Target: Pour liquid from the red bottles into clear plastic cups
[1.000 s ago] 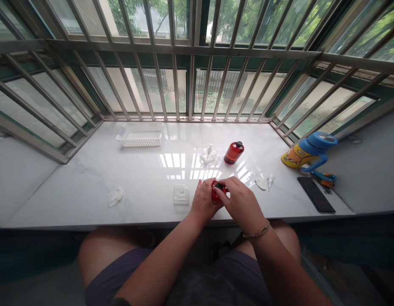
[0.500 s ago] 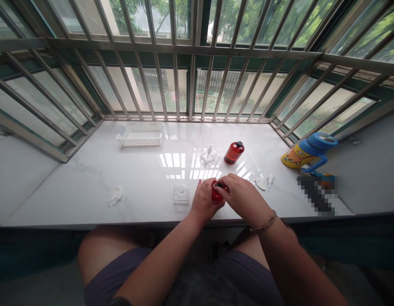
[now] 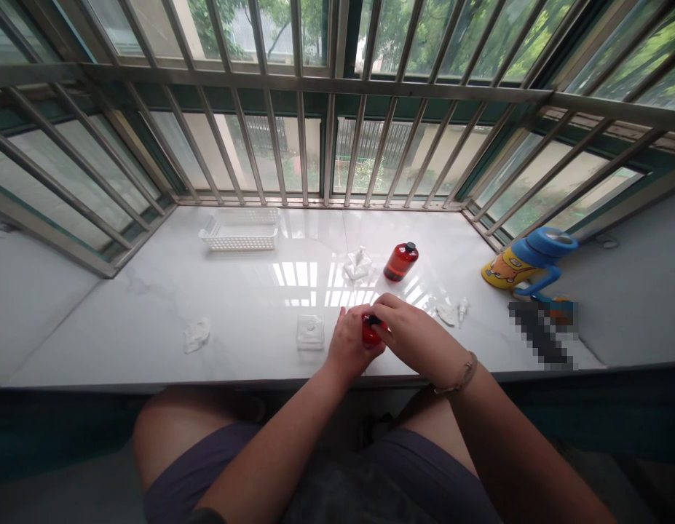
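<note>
The left hand (image 3: 348,342) is wrapping closed around a small red bottle (image 3: 368,331), holding it upright just above the near edge of the white counter (image 3: 250,313). The right hand (image 3: 419,336) is pinching the bottle's black cap (image 3: 374,319) between its fingertips, curled tight over the top. Judging from this, the cap is being turned; keeping the bottle vertical and the left grip firm should be preventing spills. A clear square box (image 3: 310,330) is sitting just left of the hands. A second, larger red bottle (image 3: 400,262) is standing farther back, beside a clear glass stopper bottle (image 3: 357,263). A white basket (image 3: 239,230) is resting near the window bars.
</note>
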Tool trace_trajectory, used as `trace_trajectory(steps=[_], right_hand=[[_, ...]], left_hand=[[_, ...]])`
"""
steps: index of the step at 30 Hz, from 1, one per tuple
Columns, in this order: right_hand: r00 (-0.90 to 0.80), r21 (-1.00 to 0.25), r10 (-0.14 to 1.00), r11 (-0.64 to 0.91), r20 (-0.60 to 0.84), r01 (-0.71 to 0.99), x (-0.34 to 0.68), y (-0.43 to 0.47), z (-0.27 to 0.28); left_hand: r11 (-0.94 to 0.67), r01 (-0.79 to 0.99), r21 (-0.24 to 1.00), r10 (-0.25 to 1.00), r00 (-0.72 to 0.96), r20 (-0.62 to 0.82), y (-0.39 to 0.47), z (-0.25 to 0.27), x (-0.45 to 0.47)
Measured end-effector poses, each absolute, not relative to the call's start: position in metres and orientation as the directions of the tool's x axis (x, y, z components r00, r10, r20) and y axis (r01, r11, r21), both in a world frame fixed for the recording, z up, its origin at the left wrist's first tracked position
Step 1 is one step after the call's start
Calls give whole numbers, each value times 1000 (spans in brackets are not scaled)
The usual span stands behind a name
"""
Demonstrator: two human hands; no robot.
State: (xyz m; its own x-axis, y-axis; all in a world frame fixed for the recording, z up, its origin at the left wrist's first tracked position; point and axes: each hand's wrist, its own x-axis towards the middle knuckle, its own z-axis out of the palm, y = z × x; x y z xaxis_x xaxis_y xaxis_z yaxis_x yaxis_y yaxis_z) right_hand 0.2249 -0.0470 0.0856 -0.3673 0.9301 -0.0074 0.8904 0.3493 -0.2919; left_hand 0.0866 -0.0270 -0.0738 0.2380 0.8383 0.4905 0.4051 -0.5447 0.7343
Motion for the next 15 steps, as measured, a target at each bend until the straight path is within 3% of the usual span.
trace_trajectory(steps=[3,6,8,15], right_hand=[[-307,-257,951,303,27,918,221,-50,87],[-186,-121,981,180,-46,976,213,-49,88],[-204,-82,976,198,-75,977,210,-47,88],[-358,-162,932,346,-54,924,227,-44,84]], left_hand=[[-549,417,724,835,238,496,-26,-76,87],[-554,407,726,832,245,498,-26,-78,86],[-553,394,734,833,245,496,-26,-77,86],[-550,399,733,834,230,501,-26,-75,87]])
